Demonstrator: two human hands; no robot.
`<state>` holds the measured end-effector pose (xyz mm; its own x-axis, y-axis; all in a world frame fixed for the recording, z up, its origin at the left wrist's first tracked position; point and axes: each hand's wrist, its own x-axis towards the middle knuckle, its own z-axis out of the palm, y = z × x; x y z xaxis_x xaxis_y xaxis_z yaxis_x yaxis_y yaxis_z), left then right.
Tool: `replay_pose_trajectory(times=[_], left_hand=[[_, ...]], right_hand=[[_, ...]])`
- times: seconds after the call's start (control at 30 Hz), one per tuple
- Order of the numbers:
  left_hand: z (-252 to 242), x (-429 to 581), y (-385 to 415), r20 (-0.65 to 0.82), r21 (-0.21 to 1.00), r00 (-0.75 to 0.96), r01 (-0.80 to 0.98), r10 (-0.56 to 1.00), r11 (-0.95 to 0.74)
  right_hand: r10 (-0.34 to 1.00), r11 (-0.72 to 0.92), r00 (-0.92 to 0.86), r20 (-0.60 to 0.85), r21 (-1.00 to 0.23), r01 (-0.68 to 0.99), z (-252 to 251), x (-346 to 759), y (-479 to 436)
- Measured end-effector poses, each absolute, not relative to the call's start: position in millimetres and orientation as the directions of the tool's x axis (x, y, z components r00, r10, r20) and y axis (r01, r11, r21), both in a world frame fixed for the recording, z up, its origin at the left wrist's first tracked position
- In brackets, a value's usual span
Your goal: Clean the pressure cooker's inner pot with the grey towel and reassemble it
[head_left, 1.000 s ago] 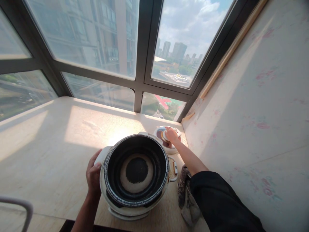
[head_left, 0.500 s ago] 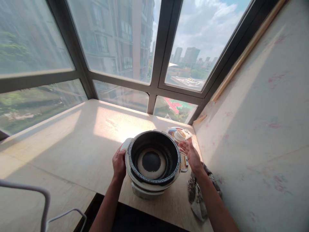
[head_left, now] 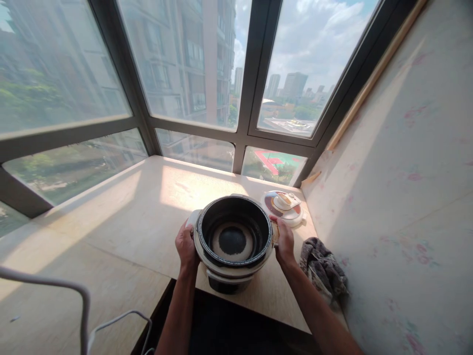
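Note:
In front of me stands a white electric pressure cooker (head_left: 229, 285) with its top off. A dark inner pot (head_left: 232, 240) sits inside it, and a pale ring shows around a dark centre on its bottom. My left hand (head_left: 185, 245) is closed around the handle at the cooker's left side. On the opposite side, my right hand (head_left: 285, 239) grips the right handle, its fingertips partly hidden. Just behind that hand, the round cooker lid (head_left: 291, 215), white with a coloured top, lies on the pale surface.
A crumpled grey patterned cloth (head_left: 325, 268) lies at the right, against the flowered wall (head_left: 402, 212). Framed windows (head_left: 199, 148) close off the far side. A white cable (head_left: 83, 301) loops at lower left. The pale ledge (head_left: 121, 222) extends leftward, and a dark panel (head_left: 221, 325) is nearest me.
My right hand has gone from open beside the right handle to closed on it. The cooker has turned slightly, showing its dark front panel. The view has shifted, revealing more of the lid and cloth.

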<state>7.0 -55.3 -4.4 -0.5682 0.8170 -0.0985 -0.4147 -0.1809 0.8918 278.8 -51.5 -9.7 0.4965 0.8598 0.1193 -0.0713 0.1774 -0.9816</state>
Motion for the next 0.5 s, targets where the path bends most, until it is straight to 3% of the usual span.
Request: replay_pose_trajectory(times=[0.2,0.5], left_hand=[[2,-35,-35,-0.129,0.921,-0.667,-0.355,0.733,-0.161],[15,-100,13,-0.022,0.984,-0.736,-0.137,0.677,-0.117]], right_hand=[[0.863,0.219,0.478,0.165,-0.974,-0.059,-4,230,-29],[0.897,0.194,0.406,0.176,-0.981,-0.004,-3,161,15]])
